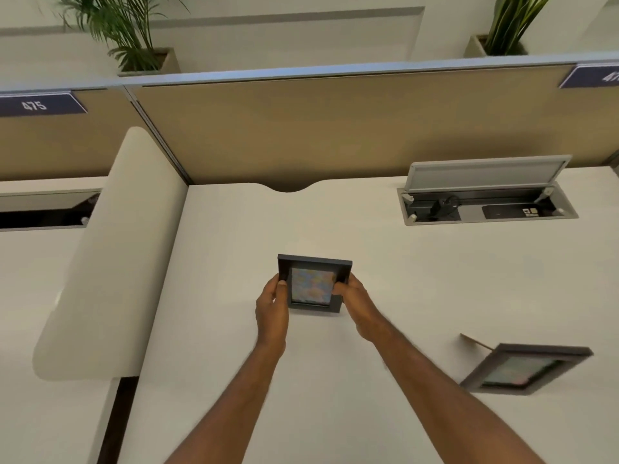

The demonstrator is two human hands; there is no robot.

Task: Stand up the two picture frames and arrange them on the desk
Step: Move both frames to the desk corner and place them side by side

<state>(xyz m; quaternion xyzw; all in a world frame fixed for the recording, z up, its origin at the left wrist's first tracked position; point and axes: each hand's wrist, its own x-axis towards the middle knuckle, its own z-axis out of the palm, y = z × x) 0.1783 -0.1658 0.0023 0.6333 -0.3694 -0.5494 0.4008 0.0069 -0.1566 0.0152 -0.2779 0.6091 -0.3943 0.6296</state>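
A small dark picture frame (313, 284) with a colourful picture is upright near the middle of the white desk (418, 279). My left hand (272, 311) grips its left edge, thumb on the front. My right hand (356, 304) grips its right edge, fingers over the front border. I cannot tell whether its bottom edge touches the desk. A second dark picture frame (524, 368) stands at the right, leaning back on its stand, whose tip shows behind it to the left.
An open cable box (485, 199) with a raised lid is set into the desk at the back right. A tan partition wall (335, 128) runs along the back. A rounded white side divider (110, 256) bounds the desk on the left. Potted plants stand beyond the partition.
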